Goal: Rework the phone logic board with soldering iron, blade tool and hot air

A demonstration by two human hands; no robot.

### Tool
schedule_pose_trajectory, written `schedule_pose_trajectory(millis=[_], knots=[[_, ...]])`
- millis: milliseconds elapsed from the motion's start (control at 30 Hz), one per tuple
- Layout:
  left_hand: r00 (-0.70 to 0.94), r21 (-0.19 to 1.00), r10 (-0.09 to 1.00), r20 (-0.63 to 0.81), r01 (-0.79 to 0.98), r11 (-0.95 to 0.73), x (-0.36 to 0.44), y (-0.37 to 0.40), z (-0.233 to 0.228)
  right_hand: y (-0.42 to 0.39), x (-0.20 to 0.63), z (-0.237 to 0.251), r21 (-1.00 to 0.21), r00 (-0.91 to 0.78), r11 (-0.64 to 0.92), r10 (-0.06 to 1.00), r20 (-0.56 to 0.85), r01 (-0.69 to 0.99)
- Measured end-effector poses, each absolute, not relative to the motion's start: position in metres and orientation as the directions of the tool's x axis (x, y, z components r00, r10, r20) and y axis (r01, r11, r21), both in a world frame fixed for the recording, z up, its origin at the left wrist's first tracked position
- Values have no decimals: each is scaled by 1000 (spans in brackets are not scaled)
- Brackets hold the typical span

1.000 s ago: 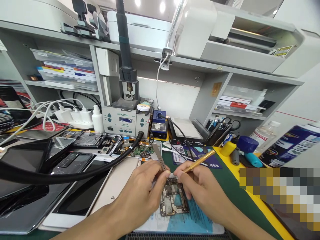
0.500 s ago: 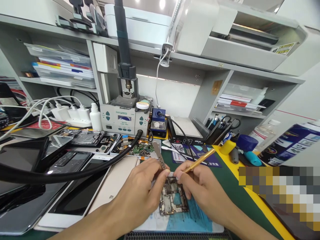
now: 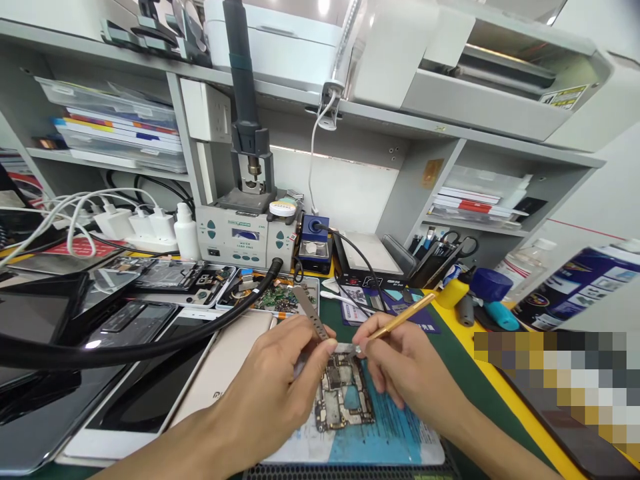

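A phone circuit board [image 3: 345, 393] lies on a blue and white work pad [image 3: 400, 433] in front of me. My left hand [image 3: 287, 373] is closed around metal tweezers [image 3: 309, 312], at the board's upper left corner. The broad end of the tweezers points up and away; their tips are hidden by my fingers. In my right hand [image 3: 400, 360] is a gold-handled pen-like tool [image 3: 404, 317], pinched near its lower end. Its tip is close to the board's top edge; I cannot tell whether they touch.
Left of the pad lie a white phone [image 3: 145, 393] and several others. A thick black hose [image 3: 200, 333] crosses over them from the hot-air station [image 3: 245, 233]. Behind the hands sits a tray of small boards [image 3: 285, 297]. Bottles and a yellow tube [image 3: 453, 293] stand at right.
My right hand has shifted slightly right, away from the left hand, with the gold tool. The tweezers lean further left. The whole view has moved a little.
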State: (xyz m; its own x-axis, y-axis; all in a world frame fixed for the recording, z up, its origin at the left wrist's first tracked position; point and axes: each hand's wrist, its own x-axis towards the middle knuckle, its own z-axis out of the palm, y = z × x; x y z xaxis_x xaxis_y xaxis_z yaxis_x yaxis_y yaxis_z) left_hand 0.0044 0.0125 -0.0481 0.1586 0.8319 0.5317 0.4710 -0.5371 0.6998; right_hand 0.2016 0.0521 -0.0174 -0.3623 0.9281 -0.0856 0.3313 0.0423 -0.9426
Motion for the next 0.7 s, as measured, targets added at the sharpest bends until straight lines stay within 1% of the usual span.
schedule_pose_trajectory(millis=[200,400,533,700], knots=[[197,673,791,579,433,-600,5,12,-44,54,202,-18,-940,-367,37,925,-96,340],[211,674,793,572,430,-601,5,12,-44,52,202,-15,-940,-369,38,924,-95,338],[233,697,804,547,406,-591,5,13,-45,51,201,-15,-940,-374,42,923,-94,339],[267,694,784,561,366,-620,4,11,-43,52,202,-15,-939,-372,39,923,-98,343]])
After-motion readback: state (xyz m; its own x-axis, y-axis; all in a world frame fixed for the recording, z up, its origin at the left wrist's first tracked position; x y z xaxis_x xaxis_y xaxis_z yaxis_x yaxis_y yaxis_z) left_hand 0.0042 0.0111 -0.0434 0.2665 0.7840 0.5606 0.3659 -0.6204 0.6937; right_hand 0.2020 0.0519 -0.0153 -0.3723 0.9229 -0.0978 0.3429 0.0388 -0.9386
